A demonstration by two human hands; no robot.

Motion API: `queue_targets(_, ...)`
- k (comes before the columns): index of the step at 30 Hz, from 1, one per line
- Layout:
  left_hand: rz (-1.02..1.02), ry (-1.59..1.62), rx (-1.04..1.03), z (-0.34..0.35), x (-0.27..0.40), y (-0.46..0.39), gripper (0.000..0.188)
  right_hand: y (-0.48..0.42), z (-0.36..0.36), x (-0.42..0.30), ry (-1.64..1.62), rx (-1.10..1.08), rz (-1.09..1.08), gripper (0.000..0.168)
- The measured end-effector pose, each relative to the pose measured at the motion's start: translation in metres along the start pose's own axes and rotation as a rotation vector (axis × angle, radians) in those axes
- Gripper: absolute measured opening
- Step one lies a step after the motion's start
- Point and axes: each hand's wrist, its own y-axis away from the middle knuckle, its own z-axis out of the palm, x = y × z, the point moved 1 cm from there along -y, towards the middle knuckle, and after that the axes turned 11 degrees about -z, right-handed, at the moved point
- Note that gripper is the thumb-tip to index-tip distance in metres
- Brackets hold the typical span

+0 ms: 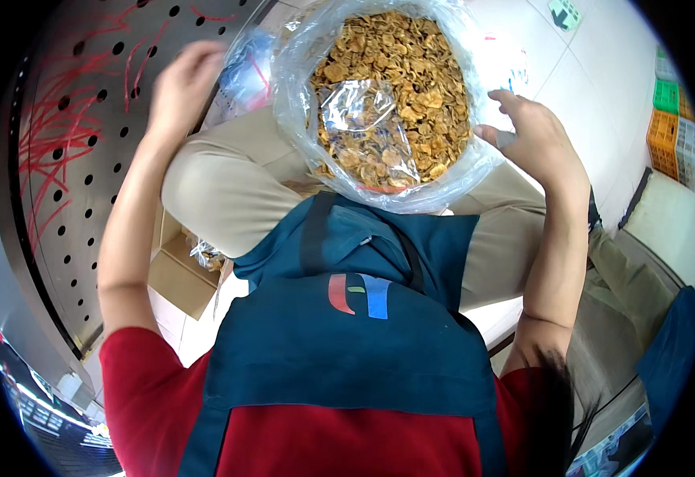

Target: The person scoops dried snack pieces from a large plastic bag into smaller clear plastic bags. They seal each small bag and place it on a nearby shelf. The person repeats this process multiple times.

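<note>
A large clear plastic bag (292,113) stands gaping between my knees, full of brown dried slices (425,89). On top of the slices lies a small clear plastic packet (365,128), which bears blue print. My right hand (523,134) hovers at the bag's right rim, thumb and fingers apart, with nothing visible in it. My left hand (189,83) is motion-blurred, its fingers curled beside the edge of a perforated metal panel (100,179). Whether it pinches anything is unclear. Just right of it sits a bundle of clear and bluish plastic bags (246,77).
Thin red strands (61,131) lie scattered over the panel. By my left knee is an open cardboard box (183,274) with clear packets inside. Orange (662,140) and green (666,95) plastic crates stand on the right, above another person's leg (628,280).
</note>
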Motion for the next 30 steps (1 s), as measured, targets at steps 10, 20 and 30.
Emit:
queue_targets(10, 0.608, -0.619, -0.807, 0.254, 0.091, 0.089, 0.03, 0.001, 0.019, 0.015, 0.032, -0.012, -0.012, 0.05)
queue_targets(20, 0.553, -0.475, -0.519, 0.271, 0.056, 0.107, 0.011, 0.011, 0.021, 0.025, -0.053, -0.051, 0.048, 0.056)
queue_targets(30, -0.019, 0.124, -0.439, 0.172, 0.09, 0.061, 0.018, 0.016, 0.037, -0.008, -0.309, -0.169, 0.094, 0.06)
